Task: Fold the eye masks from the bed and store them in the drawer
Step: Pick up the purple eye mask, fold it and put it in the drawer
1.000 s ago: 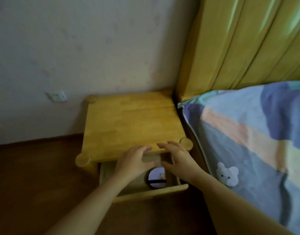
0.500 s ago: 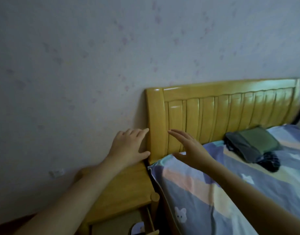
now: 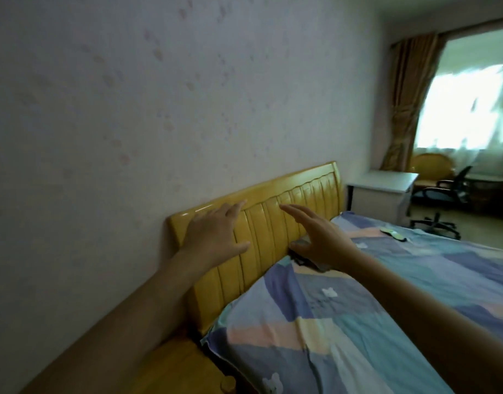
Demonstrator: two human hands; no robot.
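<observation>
Here, left hand [image 3: 213,237] and right hand [image 3: 320,240] both stretched forward in front of the wooden headboard [image 3: 273,223], fingers straight and spread, holding nothing, forearms reaching in from the lower edge. Further off, eye mask [image 3: 392,234] lying flat on the patchwork bed sheet [image 3: 358,322] near the far side of the bed, well apart from either hand, long axis slanting from upper left to lower right; folded or not, too blurred to tell.

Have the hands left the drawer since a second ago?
Yes. Both hands, left and right, now hover empty up beside the headboard; the drawer is out of view.
</observation>
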